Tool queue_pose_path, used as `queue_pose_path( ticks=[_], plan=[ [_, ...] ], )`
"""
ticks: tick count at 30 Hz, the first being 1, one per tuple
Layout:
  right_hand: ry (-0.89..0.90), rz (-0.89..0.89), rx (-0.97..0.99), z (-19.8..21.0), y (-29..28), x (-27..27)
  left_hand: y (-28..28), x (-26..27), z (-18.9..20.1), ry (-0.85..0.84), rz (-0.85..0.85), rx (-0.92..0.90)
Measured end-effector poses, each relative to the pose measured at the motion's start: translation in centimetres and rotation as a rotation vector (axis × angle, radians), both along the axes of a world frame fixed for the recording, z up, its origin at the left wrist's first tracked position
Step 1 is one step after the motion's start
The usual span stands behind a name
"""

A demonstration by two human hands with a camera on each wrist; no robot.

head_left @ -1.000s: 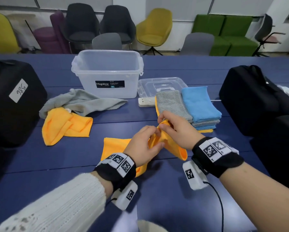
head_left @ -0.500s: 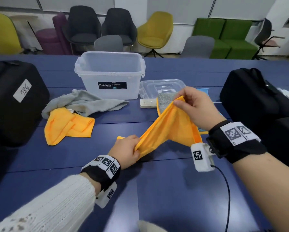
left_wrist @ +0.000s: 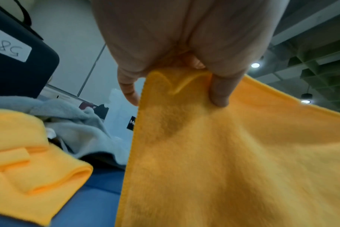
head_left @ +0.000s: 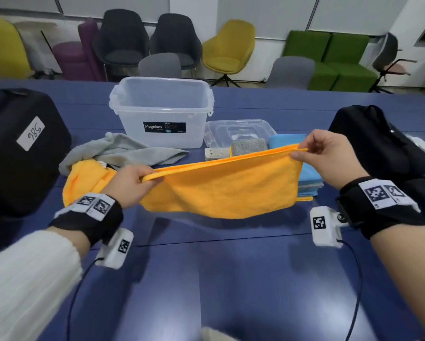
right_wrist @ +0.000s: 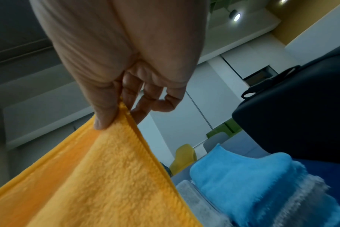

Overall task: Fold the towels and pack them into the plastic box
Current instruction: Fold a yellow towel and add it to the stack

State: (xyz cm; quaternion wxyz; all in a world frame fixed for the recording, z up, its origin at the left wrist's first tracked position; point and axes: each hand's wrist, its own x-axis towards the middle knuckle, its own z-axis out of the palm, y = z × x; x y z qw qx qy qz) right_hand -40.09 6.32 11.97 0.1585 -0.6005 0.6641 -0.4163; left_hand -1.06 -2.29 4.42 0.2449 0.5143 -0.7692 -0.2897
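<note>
An orange towel (head_left: 221,188) (left_wrist: 233,161) (right_wrist: 99,176), doubled over, hangs stretched in the air above the blue table (head_left: 231,279). My left hand (head_left: 132,180) (left_wrist: 177,72) pinches its left top corner, and my right hand (head_left: 314,153) (right_wrist: 115,113) pinches the right top corner. The clear plastic box (head_left: 162,112) stands open behind it. A stack of folded towels, blue (head_left: 287,140) (right_wrist: 241,176) and grey (head_left: 248,146), lies at the right behind the held towel. A crumpled orange towel (head_left: 83,178) (left_wrist: 29,150) and a crumpled grey towel (head_left: 123,151) (left_wrist: 74,119) lie at the left.
The box's clear lid (head_left: 238,130) lies flat right of the box. A black case (head_left: 19,148) with a white label stands at the left, and black bags (head_left: 376,143) at the right. Chairs and a green sofa (head_left: 329,60) line the far wall.
My hands have moved apart and lifted. The orange towel, bunched between them on the table a second ago, is now pulled out wide and level in the air.
</note>
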Motion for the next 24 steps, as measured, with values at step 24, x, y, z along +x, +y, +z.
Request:
queue_pose_path(
  ticks=[24],
  plan=[
    [-0.135, -0.185, 0.106, -3.7, -1.4, -0.7, -2.6, 4.0, 1.9, 0.712, 0.160, 0.459]
  ],
)
